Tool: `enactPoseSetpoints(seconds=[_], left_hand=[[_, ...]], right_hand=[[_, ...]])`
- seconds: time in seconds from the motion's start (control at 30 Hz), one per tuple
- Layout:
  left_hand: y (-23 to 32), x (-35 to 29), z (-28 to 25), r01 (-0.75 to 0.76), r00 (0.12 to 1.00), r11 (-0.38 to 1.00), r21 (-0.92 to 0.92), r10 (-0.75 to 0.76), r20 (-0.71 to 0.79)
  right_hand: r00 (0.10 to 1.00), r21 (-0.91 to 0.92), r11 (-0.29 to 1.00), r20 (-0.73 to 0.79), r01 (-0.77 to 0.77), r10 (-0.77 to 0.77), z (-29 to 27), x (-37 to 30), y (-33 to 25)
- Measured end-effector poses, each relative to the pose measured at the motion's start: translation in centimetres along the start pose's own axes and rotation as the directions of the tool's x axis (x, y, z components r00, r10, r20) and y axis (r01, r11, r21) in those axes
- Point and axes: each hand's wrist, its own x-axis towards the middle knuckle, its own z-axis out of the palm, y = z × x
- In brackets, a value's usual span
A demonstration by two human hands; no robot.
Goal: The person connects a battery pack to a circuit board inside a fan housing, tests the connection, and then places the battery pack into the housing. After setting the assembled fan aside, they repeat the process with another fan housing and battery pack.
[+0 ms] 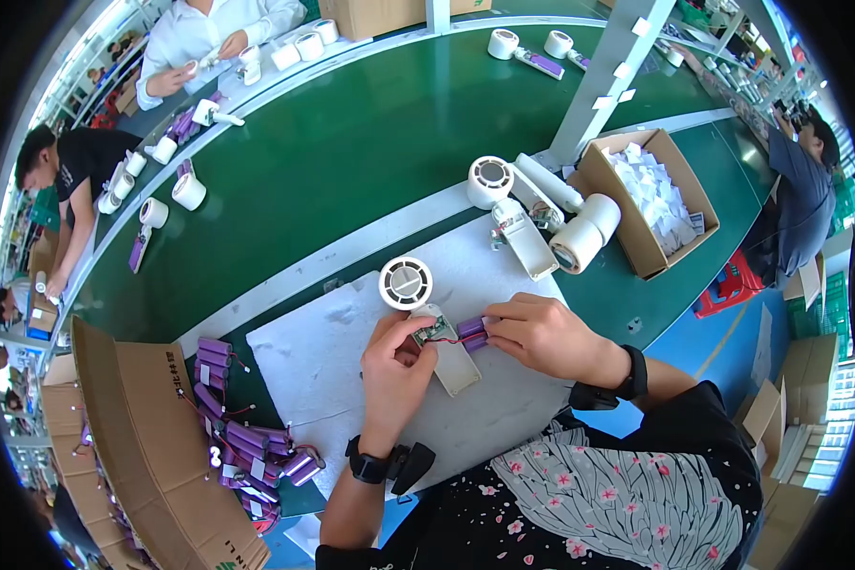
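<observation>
A white handheld fan [406,284] lies on the pale mat [304,347] in front of me, its round grille up and its handle shell [459,372] open. Inside the handle shows a small green circuit board [435,332]. My left hand [396,370] is closed around the handle, with thumb and fingertips at the board. To its right, my right hand [546,334] pinches a purple battery pack [471,329] just above the handle. A red wire runs from the pack towards the board. My right fingers hide part of the pack.
Several purple battery packs [247,442] lie left beside a cardboard box [147,418]. More white fans [579,233] sit beyond the mat, next to a box of white paper pieces [651,195]. A metal post [603,90] rises by the green conveyor belt [351,142]. Co-workers stand around it.
</observation>
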Motion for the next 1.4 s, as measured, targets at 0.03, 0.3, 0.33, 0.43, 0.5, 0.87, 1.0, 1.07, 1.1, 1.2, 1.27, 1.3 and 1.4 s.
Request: enactPoseSetpoints(seconds=[0.03,0.3,0.33,0.43,0.5,0.87,1.0,1.07,1.1,1.2,1.27,1.3,1.4], left_hand=[[0.0,0.0,0.0,-0.007,1.000,1.000,0.006,0.007,-0.006],[-0.4,0.1,0.0,-0.026,1.000,0.998,0.048,0.026,-0.010],[-0.5,0.1,0.0,-0.019,0.999,0.998,0.051,0.020,-0.025],[-0.5,-0.1,0.1,-0.011,1.000,0.998,0.058,0.011,-0.014],[-0.5,-0.2,0.0,0.014,1.000,0.998,0.059,-0.013,-0.014],[-0.1,0.3,-0.7,0.011,0.997,1.000,-0.002,-0.010,0.082],[-0.8,0.3,-1.3,0.021,0.995,1.000,-0.007,-0.020,0.094],[-1.1,0.3,-1.3,0.027,0.996,1.000,-0.002,-0.026,0.091],[-1.1,0.3,-1.2,0.026,0.996,1.000,0.001,-0.026,0.086],[-1.1,0.2,-1.2,0.034,0.997,0.999,0.009,-0.034,0.068],[-0.6,0.4,-0.9,0.061,0.996,0.998,-0.002,-0.061,0.066],[-0.4,0.4,-0.8,0.075,0.995,0.997,-0.008,-0.074,0.066],[-0.2,0.4,-0.9,0.068,0.996,0.998,0.002,-0.068,0.062]], right_hand=[[0.999,-0.038,0.999,0.019,0.039,-0.038,-0.1,0.0,0.1],[0.983,-0.278,0.946,0.117,0.167,-0.139,0.1,0.0,-0.4],[0.980,-0.281,0.944,0.146,0.175,-0.138,0.1,0.1,-0.4],[0.979,-0.264,0.951,0.165,0.162,-0.121,0.2,0.1,0.0],[0.975,-0.209,0.963,0.176,0.169,-0.134,0.2,0.0,0.5],[0.992,-0.021,0.992,0.009,0.126,-0.125,0.4,-0.7,1.5],[0.988,-0.059,0.988,0.073,0.144,-0.140,0.2,-0.1,1.3],[0.984,-0.063,0.986,0.096,0.154,-0.147,0.1,0.0,1.2],[0.984,-0.077,0.985,0.109,0.152,-0.144,0.0,0.1,1.1],[0.980,-0.097,0.983,0.140,0.156,-0.142,-0.1,0.1,0.7],[0.983,-0.167,0.971,0.100,0.169,-0.154,0.0,-0.2,0.5],[0.984,-0.203,0.964,0.079,0.174,-0.161,0.0,-0.3,0.4],[0.989,-0.275,0.950,0.080,0.146,-0.128,0.1,-0.3,-0.8]])
